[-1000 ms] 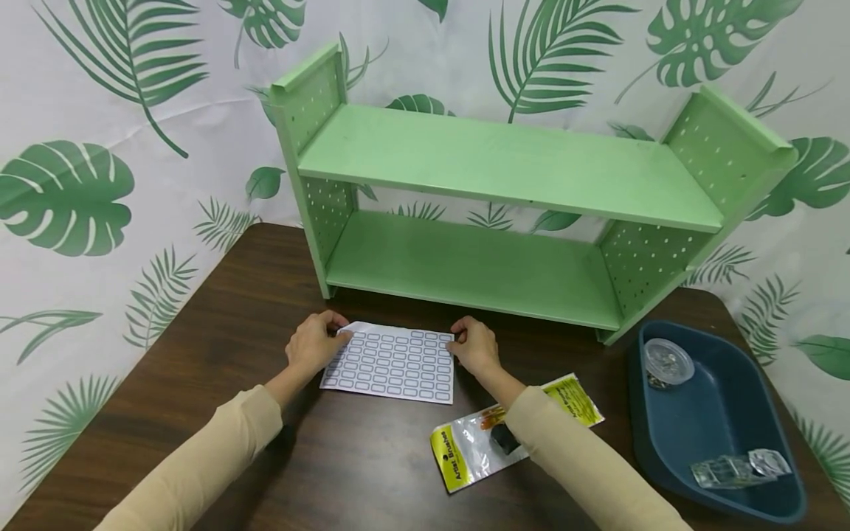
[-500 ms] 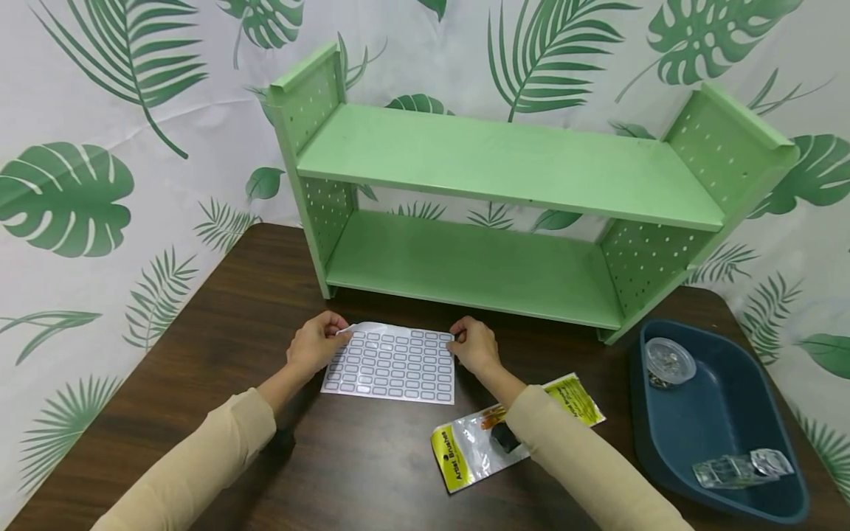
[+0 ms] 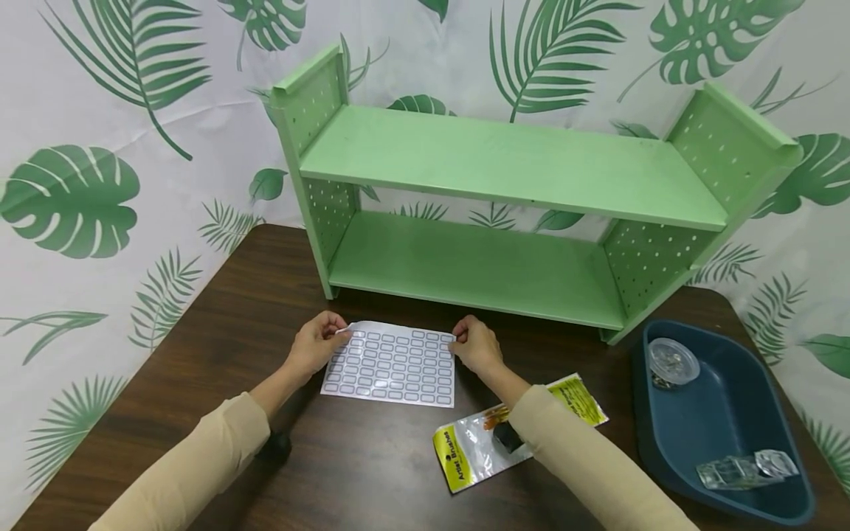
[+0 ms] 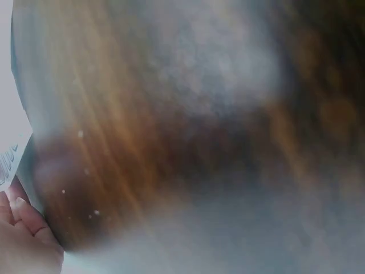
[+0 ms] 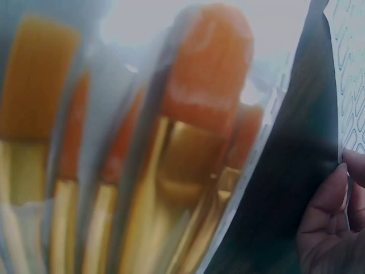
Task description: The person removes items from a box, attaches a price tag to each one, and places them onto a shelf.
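A white sheet of blue-outlined rectangular labels (image 3: 392,369) is held between both hands over the dark wood table, in the head view. My left hand (image 3: 313,345) pinches its far left corner, where the edge curls up a little. At the far right corner my right hand (image 3: 479,346) pinches the sheet between thumb and fingers. Partly under the right forearm lies a clear, yellow-ended packet of artist brushes (image 3: 474,450). Its orange bristles and gold ferrules fill much of the right wrist view. The left wrist view is mostly blurred, with part of the hand (image 4: 23,228) and the sheet at its left edge.
A green two-tier shelf (image 3: 478,258) stands behind the sheet. To the right is a blue bin (image 3: 704,413) holding a round clear tub (image 3: 673,361) of small metal pieces and a clear crumpled package (image 3: 744,470). A leaf-patterned cloth hangs behind the table.
Both hands keep their grip on the sheet's far corners. The sheet's near edge dips and lifts slightly, and the glare on it shifts.
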`<state>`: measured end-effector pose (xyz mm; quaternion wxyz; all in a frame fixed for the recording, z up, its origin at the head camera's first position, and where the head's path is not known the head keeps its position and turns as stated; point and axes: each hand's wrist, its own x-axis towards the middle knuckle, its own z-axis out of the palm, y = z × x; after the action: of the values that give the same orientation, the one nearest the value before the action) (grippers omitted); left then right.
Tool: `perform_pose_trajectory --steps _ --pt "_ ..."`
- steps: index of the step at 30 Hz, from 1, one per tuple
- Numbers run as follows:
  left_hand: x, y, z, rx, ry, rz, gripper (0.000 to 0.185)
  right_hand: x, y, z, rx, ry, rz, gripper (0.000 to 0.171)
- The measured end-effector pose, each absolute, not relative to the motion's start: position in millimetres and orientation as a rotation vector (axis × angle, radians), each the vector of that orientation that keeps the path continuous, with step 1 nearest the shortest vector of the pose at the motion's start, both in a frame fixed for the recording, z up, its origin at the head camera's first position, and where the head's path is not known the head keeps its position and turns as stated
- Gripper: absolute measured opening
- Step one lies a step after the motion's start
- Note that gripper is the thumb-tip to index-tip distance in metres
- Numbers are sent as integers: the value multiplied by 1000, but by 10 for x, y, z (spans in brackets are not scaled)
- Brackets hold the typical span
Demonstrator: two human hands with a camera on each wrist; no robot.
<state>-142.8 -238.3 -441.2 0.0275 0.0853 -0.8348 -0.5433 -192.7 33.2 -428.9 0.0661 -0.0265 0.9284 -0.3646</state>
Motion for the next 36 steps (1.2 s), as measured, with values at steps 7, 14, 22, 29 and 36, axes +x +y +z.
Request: perform_pose_trajectory --steps 7,14,22,29,36 --pt "-1443 -2387 -4413 286 -2549 -1761 19 -1925 357 -4301 -108 2754 -1225 16" --pt "-1457 -2371 -4397 384 -2599 -1872 33 -1922 387 -4276 -43 2556 -1463 10" --pt "-1451 -2342 -4406 449 -2497 -2033 18 -1927 458 -4264 76 2396 -1601 13" --pt "-1457 -2285 -4440 453 -2372 -2214 20 -1935 505 -4305 117 2347 -1652 16" --pt "-1449 -2242 -4457 480 -2333 -2214 22 -1885 484 -4284 -4 2510 -1612 27"
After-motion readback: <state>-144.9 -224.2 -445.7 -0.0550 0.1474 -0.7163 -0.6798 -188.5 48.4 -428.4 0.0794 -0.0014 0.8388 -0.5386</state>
